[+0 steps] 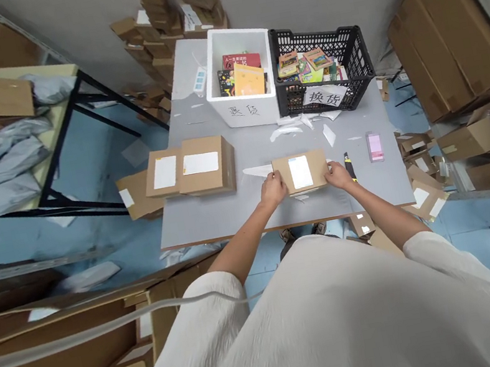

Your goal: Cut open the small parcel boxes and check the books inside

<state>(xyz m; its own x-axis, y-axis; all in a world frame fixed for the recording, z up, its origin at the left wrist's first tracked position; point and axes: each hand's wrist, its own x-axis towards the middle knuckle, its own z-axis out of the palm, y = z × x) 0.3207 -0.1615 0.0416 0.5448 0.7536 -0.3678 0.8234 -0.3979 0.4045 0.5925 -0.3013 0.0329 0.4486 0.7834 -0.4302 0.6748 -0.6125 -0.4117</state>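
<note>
A small cardboard box (318, 165) with a white label on top sits near the front of the grey table (258, 206). My left hand (273, 188) is closed on its left end, and my right hand (337, 175) grips its right end. Just right of my right hand lies a yellow and black utility knife (349, 166). To the left, two larger labelled boxes, one a brown carton (209, 180), rest side by side on the table. Torn white paper scraps (329, 135) are scattered behind the held box.
At the table's back stand a white foam bin (246, 113) and a black plastic crate (360, 71), both holding books. A pink-screened phone-like object (375, 146) lies at right. Cardboard boxes (159, 18) pile up by the wall, and a side table (54, 119) with grey bags stands left.
</note>
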